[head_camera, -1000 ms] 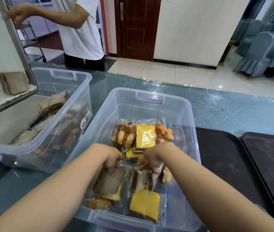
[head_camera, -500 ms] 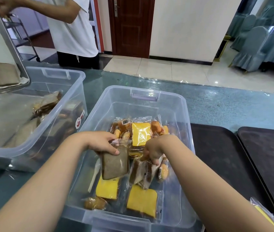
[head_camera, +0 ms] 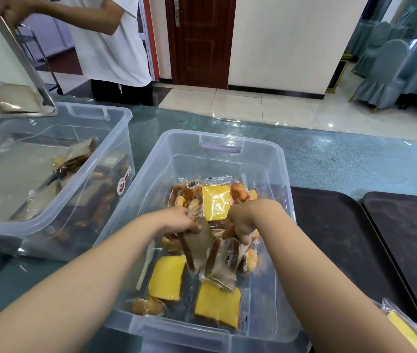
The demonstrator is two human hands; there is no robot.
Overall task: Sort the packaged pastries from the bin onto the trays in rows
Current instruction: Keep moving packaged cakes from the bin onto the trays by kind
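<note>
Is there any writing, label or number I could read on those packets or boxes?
No text here can be read.
Barcode label on a pastry packet at the far end of the middle bin: only bars show, digits too small.
Red and white sticker on the side of the left bin: a red mark, any wording blurred.
Wrappers in both hands: no print legible.

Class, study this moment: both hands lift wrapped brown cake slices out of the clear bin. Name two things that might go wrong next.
1. The left hand pinches its brown slice only by the wrapper's top, so it hangs tilted and might slip back into the bin.
2. The right hand grips several brown packets bunched together; one may drop, or they may be squashed before reaching the dark tray.
</note>
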